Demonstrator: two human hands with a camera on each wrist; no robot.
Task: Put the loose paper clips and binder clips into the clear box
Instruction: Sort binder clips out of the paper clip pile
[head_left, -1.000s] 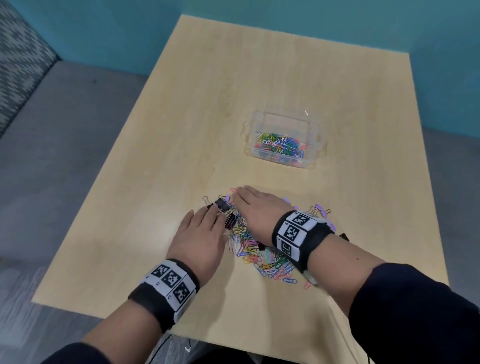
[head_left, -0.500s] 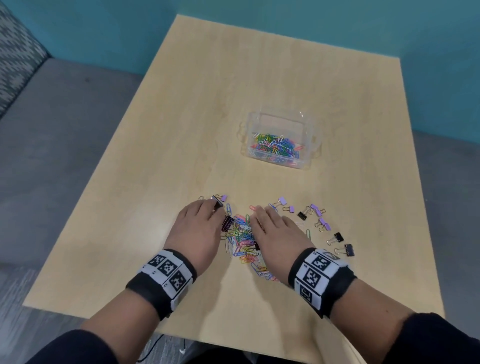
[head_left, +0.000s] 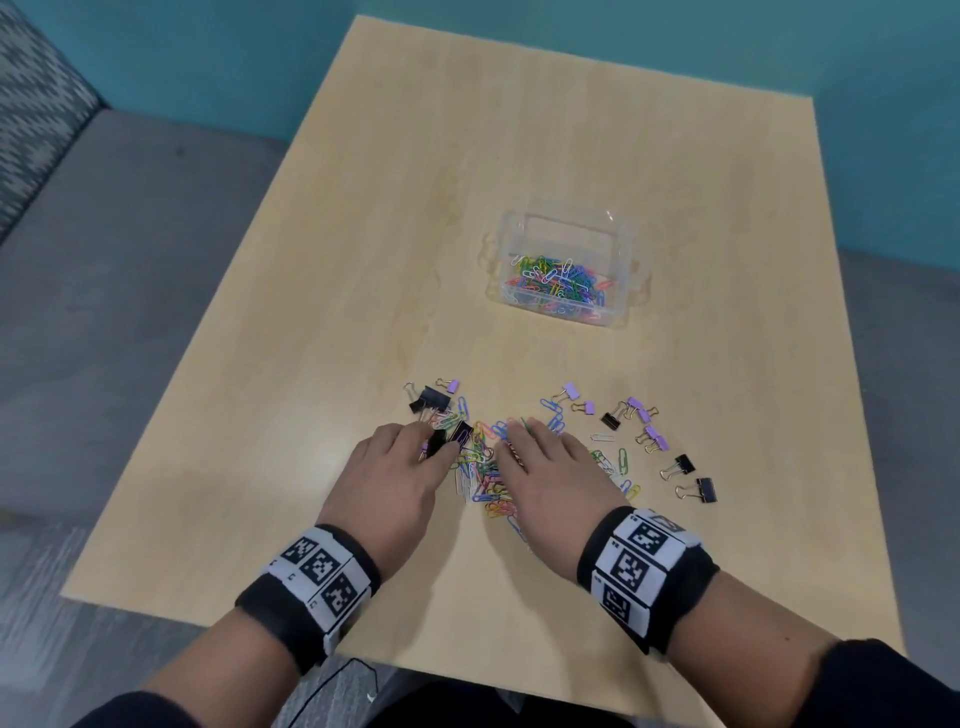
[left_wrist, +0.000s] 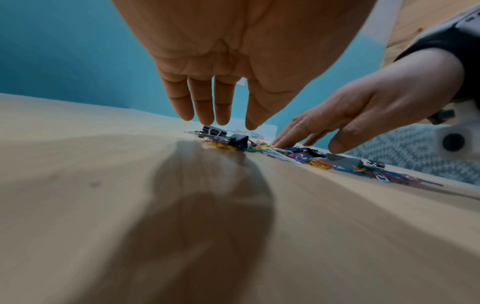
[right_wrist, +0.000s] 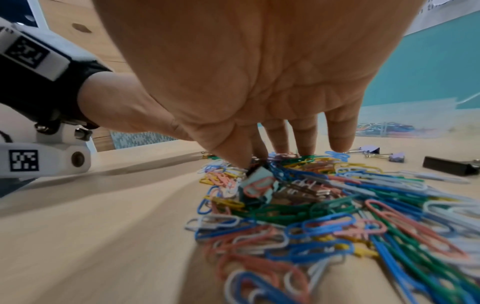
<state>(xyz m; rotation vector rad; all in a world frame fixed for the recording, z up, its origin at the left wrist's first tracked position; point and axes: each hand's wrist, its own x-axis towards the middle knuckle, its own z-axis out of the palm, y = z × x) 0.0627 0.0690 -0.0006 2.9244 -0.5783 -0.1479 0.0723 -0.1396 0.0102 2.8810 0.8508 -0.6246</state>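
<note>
The clear box (head_left: 621, 260) stands mid-table, open, with coloured paper clips lying in its bottom. A heap of loose coloured paper clips (head_left: 480, 467) (right_wrist: 324, 205) lies near the front edge between my hands. My left hand (head_left: 400, 457) (left_wrist: 215, 98) hovers, fingers straight, at the heap's left side over black binder clips (head_left: 434, 400) (left_wrist: 213, 131). My right hand (head_left: 540, 462) (right_wrist: 285, 123) lies flat on the heap's right side, fingertips touching clips. Purple and black binder clips (head_left: 657, 439) are scattered to its right. Neither hand holds anything.
The wooden table (head_left: 363, 260) has bare surface to the left, far side and right of the box. Its front edge runs just behind my wrists. A teal wall lies beyond the table, and a grey seat (head_left: 130, 260) is at the left.
My right hand drew back from its reach across to the left and now lies straight over the heap, uncovering the binder clips at the right. The left hand slid slightly toward me.
</note>
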